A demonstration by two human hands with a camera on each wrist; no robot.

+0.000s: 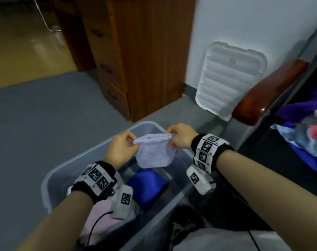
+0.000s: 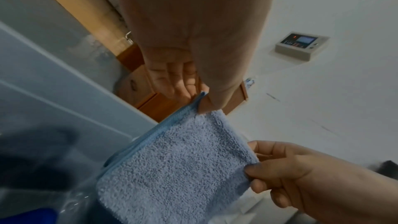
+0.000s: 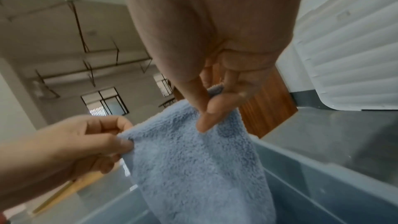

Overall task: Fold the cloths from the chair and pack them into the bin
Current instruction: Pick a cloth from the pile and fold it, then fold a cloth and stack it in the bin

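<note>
1. Over the open storage bin [image 1: 51, 180], a small light-blue terry cloth [image 1: 154, 154] hangs doubled, its top edge stretched between the two hands and its lower part dangling just above the bin's inside.
2. Left hand [image 1: 120, 149]: thumb and curled fingers pinch the cloth's left top corner — the left wrist view shows the stitched hem running up into that grip.
3. Right hand [image 1: 179, 136]: thumb and forefinger pinch the right top corner, with the other fingers curled behind; both grips are closed on the cloth, neither released.
4. Already packed, as far as can be seen: a folded royal-blue cloth [image 1: 147, 187] lies on the bin floor below the hanging one, and a pale pink cloth [image 1: 101, 216] lies at the near end, partly hidden by the left wrist.
5. Still to do: a heap of cloths [image 1: 302, 127] — purple, pink and patterned blue — remains on the chair [image 1: 268, 93] at the right, well apart from the bin.
6. My judgement: this cloth looks folded at least once and is at the point of a final fold or of being lowered in; the task seems to be somewhere in its middle, with several cloths left.
7. Leaning against the wall behind, a white lid [image 1: 230, 78] — probably the bin's — stands beside the wooden drawer cabinet [image 1: 136, 57].
</note>
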